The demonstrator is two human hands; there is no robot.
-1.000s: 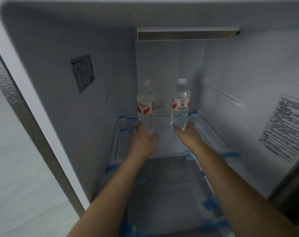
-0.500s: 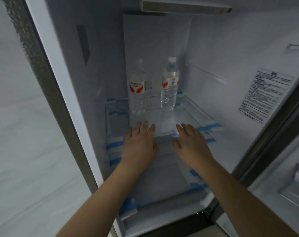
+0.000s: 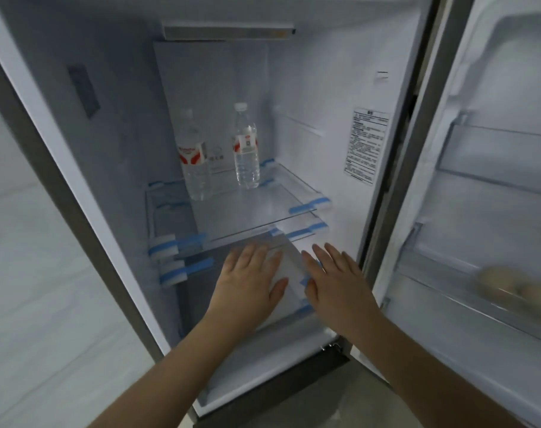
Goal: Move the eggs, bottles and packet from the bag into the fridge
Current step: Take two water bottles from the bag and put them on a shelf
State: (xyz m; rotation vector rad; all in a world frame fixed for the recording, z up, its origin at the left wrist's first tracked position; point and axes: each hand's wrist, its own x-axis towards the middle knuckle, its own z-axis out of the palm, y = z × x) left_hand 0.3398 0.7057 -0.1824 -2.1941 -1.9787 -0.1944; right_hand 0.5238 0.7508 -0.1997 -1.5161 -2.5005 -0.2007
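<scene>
Both hands are empty, fingers straight and spread: left hand (image 3: 247, 285), right hand (image 3: 337, 285), side by side in front of the lower shelves. The two bottles (image 3: 195, 162) (image 3: 246, 149) stand upright on the glass shelf (image 3: 263, 208), toward 12 o'clock from the fingers, well apart from them. They are clear, with red-and-white labels. Pale, blurred shapes, probably the eggs (image 3: 507, 287), lie in the door rack at 3 o'clock, nearer the right hand. Bag and packet are not visible, so the next reach likely turns away from the fridge.

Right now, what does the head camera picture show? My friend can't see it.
Two water bottles, one left and one right, stand upright on a glass shelf in an open fridge. Below them, the left hand and right hand are open and empty. Something pale and blurry sits in the door rack.
</scene>
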